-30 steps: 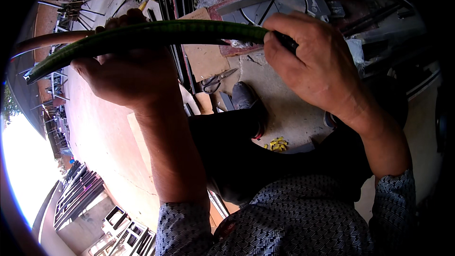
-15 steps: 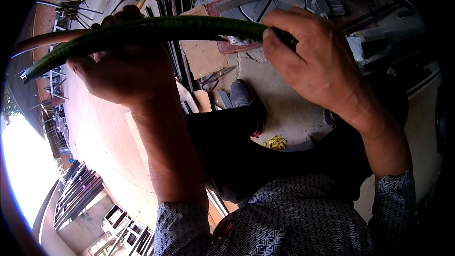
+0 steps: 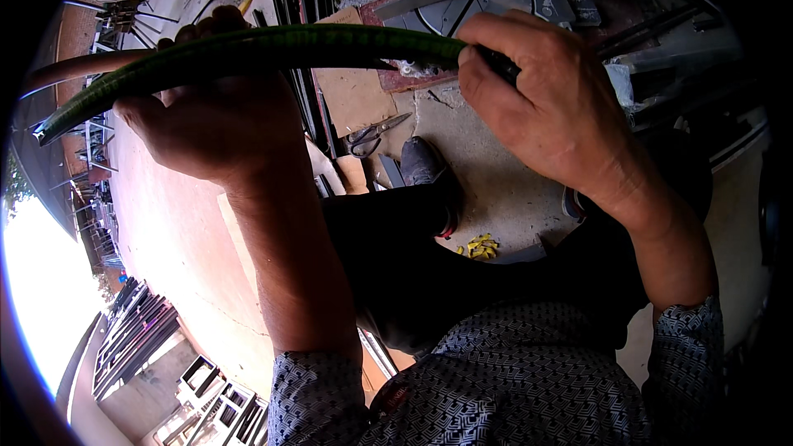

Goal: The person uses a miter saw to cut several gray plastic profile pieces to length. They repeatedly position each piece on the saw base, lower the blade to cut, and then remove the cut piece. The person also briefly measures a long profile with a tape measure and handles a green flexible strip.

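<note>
A long dark green bar (image 3: 330, 45) stretches across the upper part of the head view, its far left end showing a small bright, hollow-looking tip. My left hand (image 3: 223, 120) is wrapped round it from below, fingertips showing past its upper edge and thumb under it. At the bar's right end, my right hand (image 3: 529, 91) pinches a dark part between thumb and bent forefinger. Whether that dark part is the bar's own end or a separate piece, I cannot tell. A reddish-brown strip (image 3: 91, 68) shows behind the bar at the left.
Large scissors (image 3: 376, 134) lie on the floor by my shoe (image 3: 421, 163), near a cardboard sheet (image 3: 351, 99). Yellow scraps (image 3: 481, 247) lie between my feet. A grey machine base (image 3: 446, 12) stands ahead. Stacked metal bars (image 3: 136, 339) and frames (image 3: 223, 405) sit at lower left.
The green bar's middle has risen slightly and its left end has shifted a little to the left. Both hands keep their hold, almost unmoved.
</note>
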Action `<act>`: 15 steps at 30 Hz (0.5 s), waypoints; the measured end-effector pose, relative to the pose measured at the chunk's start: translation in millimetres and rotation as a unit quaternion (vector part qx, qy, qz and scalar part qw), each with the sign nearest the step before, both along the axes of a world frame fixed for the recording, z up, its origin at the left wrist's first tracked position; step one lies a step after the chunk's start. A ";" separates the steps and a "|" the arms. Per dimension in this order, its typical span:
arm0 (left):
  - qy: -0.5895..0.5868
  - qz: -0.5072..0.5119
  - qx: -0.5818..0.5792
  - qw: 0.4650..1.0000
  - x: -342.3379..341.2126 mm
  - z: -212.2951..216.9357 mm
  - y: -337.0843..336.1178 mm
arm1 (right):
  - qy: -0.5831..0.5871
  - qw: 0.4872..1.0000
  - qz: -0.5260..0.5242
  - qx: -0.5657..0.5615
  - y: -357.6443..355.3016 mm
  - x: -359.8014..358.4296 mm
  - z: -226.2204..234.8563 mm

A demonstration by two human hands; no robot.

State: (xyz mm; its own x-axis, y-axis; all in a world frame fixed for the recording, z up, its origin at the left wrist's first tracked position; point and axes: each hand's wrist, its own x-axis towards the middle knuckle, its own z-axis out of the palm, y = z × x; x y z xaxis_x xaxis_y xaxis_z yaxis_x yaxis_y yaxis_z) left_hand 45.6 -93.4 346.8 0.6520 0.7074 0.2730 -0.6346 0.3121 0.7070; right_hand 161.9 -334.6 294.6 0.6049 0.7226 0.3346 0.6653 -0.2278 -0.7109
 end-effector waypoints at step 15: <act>-0.014 -0.011 0.001 1.000 1.6 -0.5 -5.3 | 0.000 1.000 -0.001 0.004 -0.1 0.1 0.1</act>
State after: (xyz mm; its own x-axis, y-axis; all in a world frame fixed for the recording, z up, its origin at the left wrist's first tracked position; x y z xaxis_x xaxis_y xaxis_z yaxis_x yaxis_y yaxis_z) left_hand 47.2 -98.7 346.2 0.6596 0.6918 0.2937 -0.6475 0.3247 0.6894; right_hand 161.9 -334.7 294.7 0.6056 0.7193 0.3404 0.6656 -0.2235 -0.7120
